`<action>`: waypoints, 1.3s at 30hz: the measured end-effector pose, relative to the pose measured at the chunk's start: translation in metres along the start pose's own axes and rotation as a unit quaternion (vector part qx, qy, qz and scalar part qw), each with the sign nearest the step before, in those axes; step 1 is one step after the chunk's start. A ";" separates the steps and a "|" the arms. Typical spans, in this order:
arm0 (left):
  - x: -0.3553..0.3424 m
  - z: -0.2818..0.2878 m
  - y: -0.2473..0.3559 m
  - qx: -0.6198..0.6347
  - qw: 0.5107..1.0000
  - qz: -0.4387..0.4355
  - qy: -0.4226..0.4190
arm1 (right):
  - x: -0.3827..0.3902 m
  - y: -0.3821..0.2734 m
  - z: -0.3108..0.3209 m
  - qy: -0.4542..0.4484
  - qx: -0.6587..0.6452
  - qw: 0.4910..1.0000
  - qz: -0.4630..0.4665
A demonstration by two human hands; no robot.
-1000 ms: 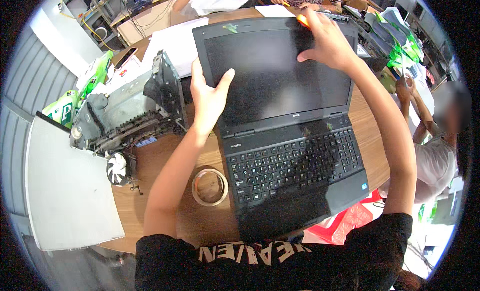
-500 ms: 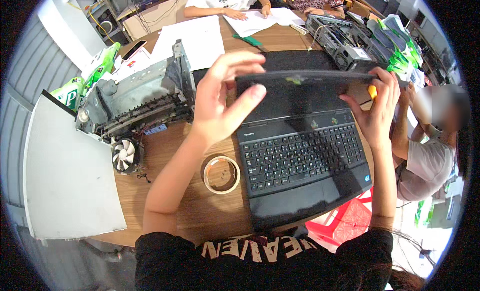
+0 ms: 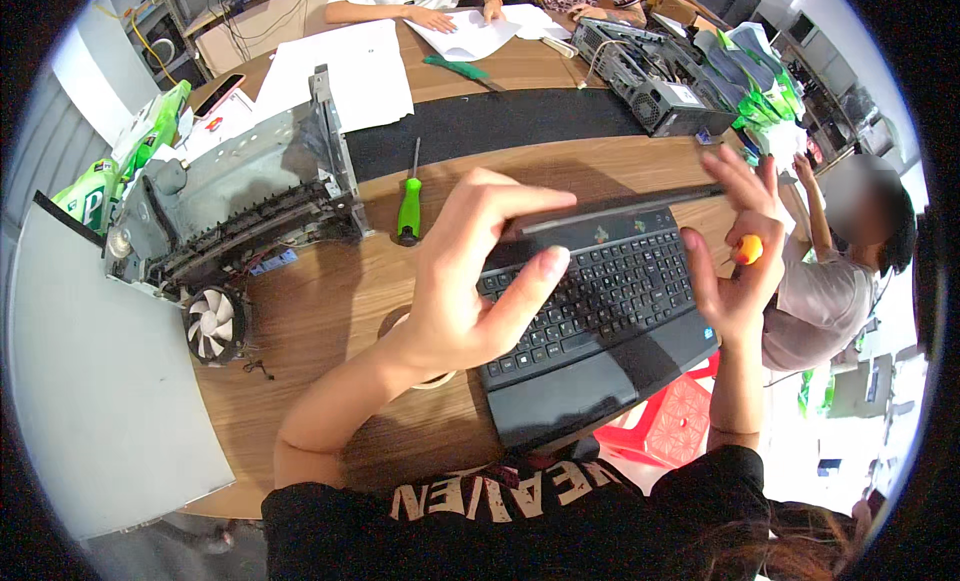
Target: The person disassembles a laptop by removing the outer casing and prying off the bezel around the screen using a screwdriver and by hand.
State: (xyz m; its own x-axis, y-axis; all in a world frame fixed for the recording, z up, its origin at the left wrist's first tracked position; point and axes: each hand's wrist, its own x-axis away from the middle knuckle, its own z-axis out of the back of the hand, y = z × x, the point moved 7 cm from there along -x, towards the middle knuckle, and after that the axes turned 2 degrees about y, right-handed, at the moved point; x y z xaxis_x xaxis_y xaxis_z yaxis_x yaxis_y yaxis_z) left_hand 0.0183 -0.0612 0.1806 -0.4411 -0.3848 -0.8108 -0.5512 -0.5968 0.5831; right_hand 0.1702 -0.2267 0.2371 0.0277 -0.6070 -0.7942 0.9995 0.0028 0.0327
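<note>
A black laptop (image 3: 560, 386) stands on the wooden table in front of me, its lid (image 3: 620, 203) tilted far down over the keyboard and seen almost edge-on. At the lid's left end is my left hand (image 3: 465, 281), with the lid's edge between its curved fingers and thumb. My right hand (image 3: 745, 251) is by the lid's right end, index finger stretched out. Its other fingers are curled round a small orange thing (image 3: 748, 249), mostly hidden. Behind the laptop lies a green-handled screwdriver (image 3: 409, 211). My left forearm partly covers a roll of tape (image 3: 395, 321).
To the left are an open metal machine chassis (image 3: 240, 171), a fan (image 3: 213, 324) and a white panel (image 3: 100, 371). Far right stands an opened computer case (image 3: 650, 86). Papers (image 3: 340, 76) lie at the back, where people sit. Another person (image 3: 825, 291) is at the right.
The laptop lid has come down toward the keyboard, with both my hands lower. The green-handled screwdriver behind it has come into sight. My view has shifted slightly.
</note>
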 end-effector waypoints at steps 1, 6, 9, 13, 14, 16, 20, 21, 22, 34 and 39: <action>0.001 0.000 0.002 0.001 1.000 -0.004 -0.010 | 0.000 -0.004 -0.003 -0.019 -0.009 1.000 0.001; 0.006 -0.001 0.012 0.004 0.999 -0.017 -0.039 | 0.010 -0.013 -0.010 -0.017 -0.032 0.999 -0.009; 0.009 -0.002 0.015 0.012 0.999 -0.008 -0.048 | 0.019 -0.016 -0.008 0.005 -0.032 0.999 -0.009; 0.015 -0.003 0.019 0.003 0.996 0.005 -0.088 | 0.028 -0.018 -0.007 -0.001 -0.022 1.000 -0.004; 0.017 -0.005 0.018 -0.003 0.994 0.014 -0.108 | 0.029 -0.019 -0.006 0.001 -0.022 1.000 -0.003; 0.017 -0.003 0.021 0.008 0.996 -0.006 -0.087 | 0.031 -0.020 -0.006 0.004 -0.025 1.000 -0.002; 0.022 -0.003 0.024 0.016 0.997 0.003 -0.077 | 0.035 -0.022 -0.006 0.009 -0.023 1.000 0.001; 0.023 -0.003 0.024 0.018 0.997 0.012 -0.079 | 0.036 -0.023 -0.005 0.009 -0.023 1.000 0.002; 0.024 -0.003 0.024 0.017 0.996 0.015 -0.081 | 0.038 -0.022 -0.006 0.007 -0.021 1.000 0.000; 0.036 -0.006 0.030 0.002 0.997 0.003 -0.075 | 0.052 -0.025 -0.003 0.013 -0.014 1.000 0.005; 0.039 -0.007 0.031 0.002 0.998 -0.002 -0.066 | 0.055 -0.025 -0.003 0.018 -0.012 1.000 0.003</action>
State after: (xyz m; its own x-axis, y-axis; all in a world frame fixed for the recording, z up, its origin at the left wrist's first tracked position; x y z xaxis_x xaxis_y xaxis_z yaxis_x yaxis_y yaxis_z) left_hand -0.0111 -0.0999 0.1668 -0.5289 -0.2863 -0.7989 -0.5560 -0.5943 0.5810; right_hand 0.1468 -0.2576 0.1906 0.0331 -0.5782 -0.8152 0.9994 0.0254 0.0225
